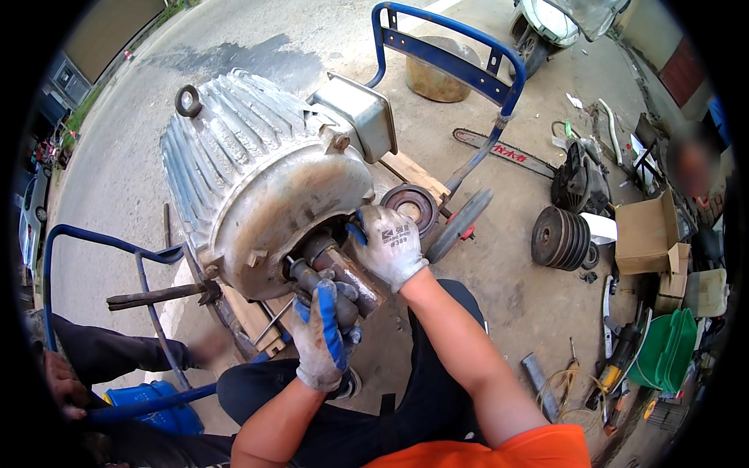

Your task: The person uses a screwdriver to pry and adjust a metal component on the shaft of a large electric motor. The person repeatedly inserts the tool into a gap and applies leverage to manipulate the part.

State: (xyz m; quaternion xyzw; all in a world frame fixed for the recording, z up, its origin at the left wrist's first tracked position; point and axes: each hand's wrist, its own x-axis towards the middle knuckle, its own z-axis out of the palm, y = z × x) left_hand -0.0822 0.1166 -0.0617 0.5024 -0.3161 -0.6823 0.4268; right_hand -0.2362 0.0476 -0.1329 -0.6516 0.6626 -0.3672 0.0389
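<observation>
Concrete ground (507,265) is littered with tools (613,374) at right. Silver motor (273,175) is set on wooden planks (253,316). Dark cylindrical tool (307,275) is gripped by left hand (321,331) beside shaft (349,273); right hand (388,243) is placed at motor's opening (335,228), grip cannot be told.

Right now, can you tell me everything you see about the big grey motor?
The motor looks like scuffed, stained metal. Long ribs line its rounded body, with a dark ring on top and a boxy case on one side. It lies with its round end toward the person, a thick, rusty-looking shaft sticking out. It seems to rest on wooden planks. The gloved right hand has its fingers at the opening around the shaft.
</observation>
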